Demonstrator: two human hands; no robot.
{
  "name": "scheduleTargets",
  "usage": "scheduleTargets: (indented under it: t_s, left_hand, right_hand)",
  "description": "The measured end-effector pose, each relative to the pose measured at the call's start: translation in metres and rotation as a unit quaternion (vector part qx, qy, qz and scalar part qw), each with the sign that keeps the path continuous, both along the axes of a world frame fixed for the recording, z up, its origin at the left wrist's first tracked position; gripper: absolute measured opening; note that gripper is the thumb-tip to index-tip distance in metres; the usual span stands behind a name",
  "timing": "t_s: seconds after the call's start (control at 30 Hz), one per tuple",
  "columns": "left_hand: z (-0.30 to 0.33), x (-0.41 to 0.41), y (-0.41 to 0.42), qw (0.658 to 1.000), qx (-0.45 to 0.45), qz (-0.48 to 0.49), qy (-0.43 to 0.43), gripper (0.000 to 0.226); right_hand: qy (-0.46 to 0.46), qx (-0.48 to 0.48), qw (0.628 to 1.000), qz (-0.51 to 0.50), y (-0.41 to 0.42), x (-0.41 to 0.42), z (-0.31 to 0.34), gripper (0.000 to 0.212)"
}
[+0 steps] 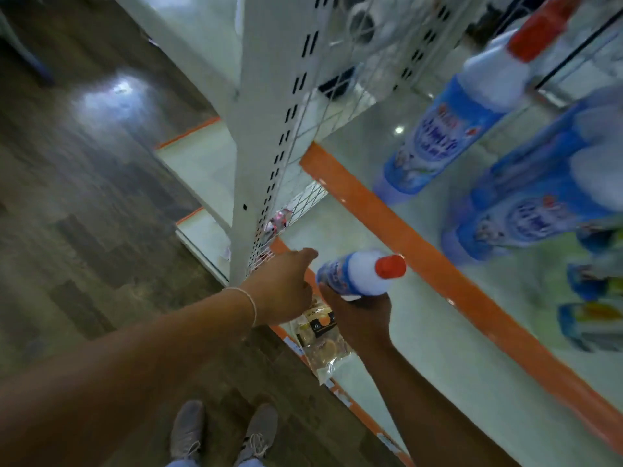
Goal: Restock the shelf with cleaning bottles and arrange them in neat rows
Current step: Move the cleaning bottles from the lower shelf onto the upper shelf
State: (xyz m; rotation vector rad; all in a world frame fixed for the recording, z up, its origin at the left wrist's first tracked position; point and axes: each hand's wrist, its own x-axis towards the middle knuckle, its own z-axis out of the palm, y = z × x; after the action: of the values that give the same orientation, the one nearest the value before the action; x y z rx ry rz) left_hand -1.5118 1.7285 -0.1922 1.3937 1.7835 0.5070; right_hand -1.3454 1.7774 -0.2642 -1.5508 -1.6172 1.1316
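One bottle is in hand: right hand cups it from below, fingers curled round the lower body, red cap pointing right toward the shelf, label end toward the left hand. Bottle lies roughly on its side, just in front of the orange shelf edge; judged to be in transit to the shelf, the underhand hold leaving the base free to be set down. Left hand is just beside the bottle's label end, thumb extended, the other fingers hidden behind the palm; it grips nothing visible, and whether it touches the bottle cannot be told. Likely there to steady or pass. On the shelf, far right, two standing bottles of the same blue-and-white type, red caps up, one behind the other, motion-blurred; the placed row appears to start there, so open shelf surface to their left is the probable target. Below the hands, a clear snack packet rests on the lower shelf edge. White slotted upright stands far left of the hands. Grey shoes on wood-look floor, near.
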Motion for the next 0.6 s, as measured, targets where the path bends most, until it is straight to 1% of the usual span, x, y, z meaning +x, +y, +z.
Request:
scheduleTargets:
  t_s: [0.13,0.2,0.3,0.4,0.5,0.6]
  left_hand:
    - [0.052,0.010,-0.002,0.996,0.039,-0.077,0.029,0.065]
    - [0.076,0.020,0.000,0.992,0.056,-0.108,0.040,0.065]
    - [0.106,0.034,0.003,0.986,0.083,-0.133,0.052,0.062]
    - [0.130,0.044,0.006,0.981,0.110,-0.153,0.051,0.055]
    - [0.150,0.055,0.009,0.978,0.122,-0.164,0.041,0.051]
    - [0.170,0.067,0.015,0.974,0.151,-0.161,0.050,0.042]
  right_hand:
    - [-0.012,0.045,0.998,-0.032,-0.030,0.019,0.069,0.049]
    - [-0.026,0.071,0.996,-0.046,-0.039,0.027,0.102,0.049]
    - [-0.022,0.096,0.993,-0.059,-0.046,0.038,0.144,0.047]
    - [-0.035,0.130,0.989,-0.064,-0.050,0.048,0.173,0.039]
    - [-0.052,0.143,0.984,-0.090,-0.050,0.059,0.193,0.031]
    - [-0.052,0.141,0.983,-0.104,-0.042,0.070,0.203,0.041]
